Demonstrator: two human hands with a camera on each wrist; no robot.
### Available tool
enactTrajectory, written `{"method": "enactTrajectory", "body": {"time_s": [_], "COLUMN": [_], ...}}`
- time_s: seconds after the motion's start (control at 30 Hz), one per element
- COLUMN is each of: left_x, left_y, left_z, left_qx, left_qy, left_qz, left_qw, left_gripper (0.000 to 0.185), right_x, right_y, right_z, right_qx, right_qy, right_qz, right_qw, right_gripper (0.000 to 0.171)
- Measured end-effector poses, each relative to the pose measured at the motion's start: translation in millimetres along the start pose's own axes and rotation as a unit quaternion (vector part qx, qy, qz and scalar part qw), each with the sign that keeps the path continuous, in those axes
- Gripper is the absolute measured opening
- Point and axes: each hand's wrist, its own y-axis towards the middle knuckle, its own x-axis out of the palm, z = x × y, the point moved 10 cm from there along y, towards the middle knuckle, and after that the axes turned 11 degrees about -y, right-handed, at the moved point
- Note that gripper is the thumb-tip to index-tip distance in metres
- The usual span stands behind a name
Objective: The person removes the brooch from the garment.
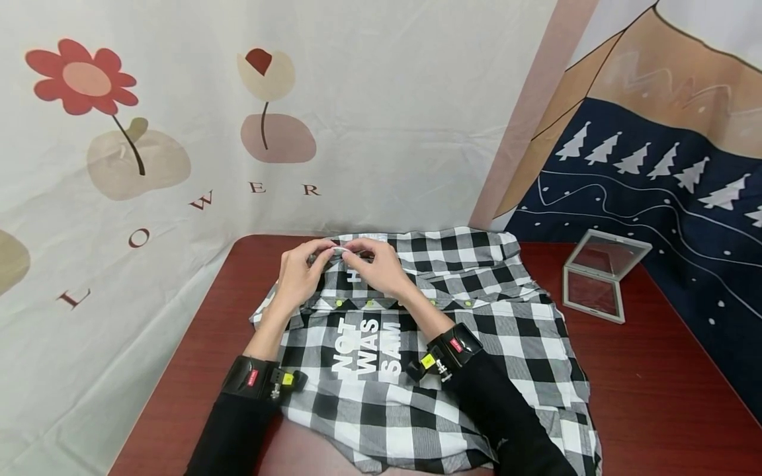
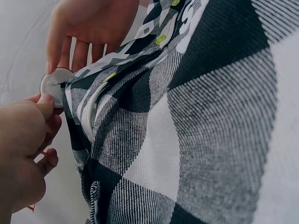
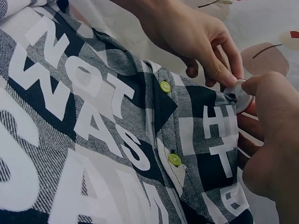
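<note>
Head view shows a black-and-white checked shirt [image 1: 440, 330] spread on a dark red table [image 1: 655, 383], printed letters facing up and a row of small yellow-green buttons [image 1: 339, 303] across it. Both hands meet at the shirt's far edge, by the wall hanging. The left hand [image 1: 300, 274] and the right hand [image 1: 378, 264] pinch the same spot, a round white disc [image 2: 53, 84] clipped to the cloth edge. It looks like a large button or a tag, but the wrist views are too close and blurred to settle which.

From the left wrist view, the left thumb presses on the disc's face while the right fingers [image 2: 77, 44] stand behind it. In the right wrist view the disc [image 3: 240, 93] sits between the tips of both hands, just past the dark check with white lettering. So each hand is closed in a pinch on the disc and the fabric about it; neither is loose.

To do this well, I judge the cloth should be kept taut just beside the disc, one hand steadying it and the other working it, with small moves so the weave is not strained. A clear hinged case [image 1: 601, 277] stands open on the table, well apart to the right.
</note>
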Motion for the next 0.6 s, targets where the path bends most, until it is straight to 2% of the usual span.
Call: {"method": "enactTrajectory", "body": {"time_s": [0.23,0.6], "left_x": [0.1,0.8], "left_y": [-0.6,-1.1], "left_z": [9.3,14.8], "left_qx": [0.05,0.08], "left_qy": [0.008,0.02], "left_qz": [0.002,0.002], "left_qw": [0.9987,0.9966], "left_gripper": [0.013,0.013], "right_x": [2.1,5.0], "right_y": [0.6,2.5], "right_z": [0.9,0.9], "right_qx": [-0.005,-0.016], "right_qy": [0.017,0.054], "right_qz": [-0.024,-0.042], "right_qw": [1.0,0.998], "right_gripper": [0.032,0.03]}}
